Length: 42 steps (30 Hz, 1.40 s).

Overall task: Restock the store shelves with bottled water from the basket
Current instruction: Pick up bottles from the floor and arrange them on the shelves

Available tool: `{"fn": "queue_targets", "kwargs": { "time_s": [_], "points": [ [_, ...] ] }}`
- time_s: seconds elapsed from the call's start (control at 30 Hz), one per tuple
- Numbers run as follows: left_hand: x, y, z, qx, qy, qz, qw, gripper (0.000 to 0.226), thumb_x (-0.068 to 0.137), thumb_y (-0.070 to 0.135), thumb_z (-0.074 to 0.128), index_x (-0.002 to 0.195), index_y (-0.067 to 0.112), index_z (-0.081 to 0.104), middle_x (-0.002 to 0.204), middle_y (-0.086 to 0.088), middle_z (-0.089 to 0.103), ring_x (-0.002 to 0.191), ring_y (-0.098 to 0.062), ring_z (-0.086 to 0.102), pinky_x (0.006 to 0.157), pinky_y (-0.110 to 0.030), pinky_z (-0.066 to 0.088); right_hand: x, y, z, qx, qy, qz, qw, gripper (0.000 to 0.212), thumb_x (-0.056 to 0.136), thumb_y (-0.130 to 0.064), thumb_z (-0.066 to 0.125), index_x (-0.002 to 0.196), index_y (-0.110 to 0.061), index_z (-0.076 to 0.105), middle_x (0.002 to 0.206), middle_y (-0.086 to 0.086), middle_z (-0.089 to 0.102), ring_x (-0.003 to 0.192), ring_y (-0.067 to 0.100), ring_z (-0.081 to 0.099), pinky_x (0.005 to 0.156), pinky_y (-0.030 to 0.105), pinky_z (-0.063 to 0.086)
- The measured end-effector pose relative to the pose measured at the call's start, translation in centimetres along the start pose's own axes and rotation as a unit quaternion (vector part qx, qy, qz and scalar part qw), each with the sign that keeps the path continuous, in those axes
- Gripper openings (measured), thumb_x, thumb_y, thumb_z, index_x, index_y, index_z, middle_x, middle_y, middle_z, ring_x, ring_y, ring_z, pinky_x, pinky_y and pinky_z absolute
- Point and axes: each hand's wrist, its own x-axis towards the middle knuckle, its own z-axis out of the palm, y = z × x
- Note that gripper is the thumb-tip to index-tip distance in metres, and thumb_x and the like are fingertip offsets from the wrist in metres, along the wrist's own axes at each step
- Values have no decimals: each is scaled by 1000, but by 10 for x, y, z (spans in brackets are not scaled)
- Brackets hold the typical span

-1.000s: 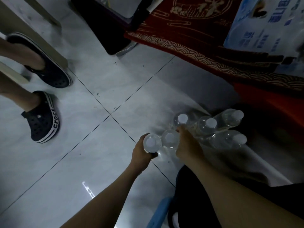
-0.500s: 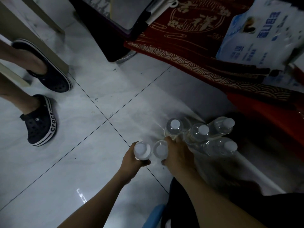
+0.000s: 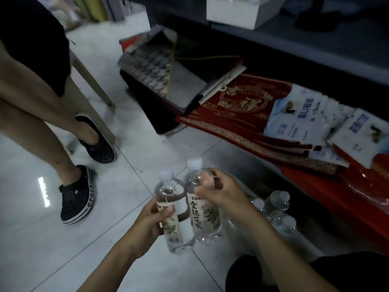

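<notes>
Lifted up, left of the pack (image 3: 277,202) now: bottle (image 3: 167,190) gripped in left hand (image 3: 151,220), second bottle (image 3: 205,216) pinched up high by right hand (image 3: 219,190). Nothing on shelf (image 3: 311,43) yet, several left in pack.

The floor (image 3: 31,239) is pale glossy tile crossed by thin dark grout lines. On it, a cluster of clear water bottles (image 3: 277,202) with white caps stands at the right. To the left are two dark clogs (image 3: 76,199) on another person's feet and a slanted wooden leg (image 3: 92,81). Farther back a dark open box (image 3: 147,102) sits on the tile, just beside red gold-patterned packaging (image 3: 237,123) carrying white-and-blue packs (image 3: 299,121), under a grey shelf (image 3: 315,45) that bears a white box (image 3: 231,9).
</notes>
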Motion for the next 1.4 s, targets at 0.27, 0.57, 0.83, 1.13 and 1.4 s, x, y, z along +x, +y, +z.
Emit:
{"fn": "queue_targets", "kwargs": {
  "time_s": [0.27, 0.57, 0.83, 1.13, 1.4],
  "points": [
    [-35, 114, 63, -68, -60, 33, 995, 51, 90, 36, 63, 135, 15, 51, 127, -19, 64, 117, -39, 61, 100, -60, 46, -44, -102, -20, 146, 64, -35, 987, 44, 88, -67, 48, 124, -43, 58, 104, -8, 74, 98, 13, 71, 91, 42, 55],
    [-48, 180, 131, -84, -201, 87, 972, 99, 35, 11, 99, 125, -3, 60, 120, -33, 63, 106, -49, 64, 83, -53, 57, -131, -162, -108, 200, 97, -41, 974, 32, 78, -15, 75, 107, -5, 68, 96, 15, 76, 86, 31, 74, 72, 41, 59],
    [-58, 259, 221, 7, -274, 159, 949, 74, 46, 10, 89, 116, 4, 67, 113, -24, 70, 102, -43, 68, 77, -49, 60, -194, -203, -167, 102, 269, -196, 937, 38, 74, -15, 81, 109, -21, 69, 99, 2, 77, 90, 21, 74, 74, 38, 61],
    [-47, 351, 364, 52, -356, 255, 898, 74, 50, 2, 91, 118, 11, 63, 109, -15, 73, 99, -31, 72, 74, -37, 60, -246, -265, -274, 62, 381, -302, 871, 37, 80, -11, 75, 113, -24, 69, 105, -4, 76, 96, 17, 73, 82, 39, 59],
    [-27, 432, 492, 73, -431, 313, 843, 65, 62, -5, 76, 124, 7, 59, 112, -13, 73, 105, -28, 70, 88, -42, 56, -267, -317, -381, 67, 459, -377, 802, 64, 73, -15, 81, 131, -27, 55, 122, -20, 65, 102, -6, 64, 85, 18, 53]
  ]
}}
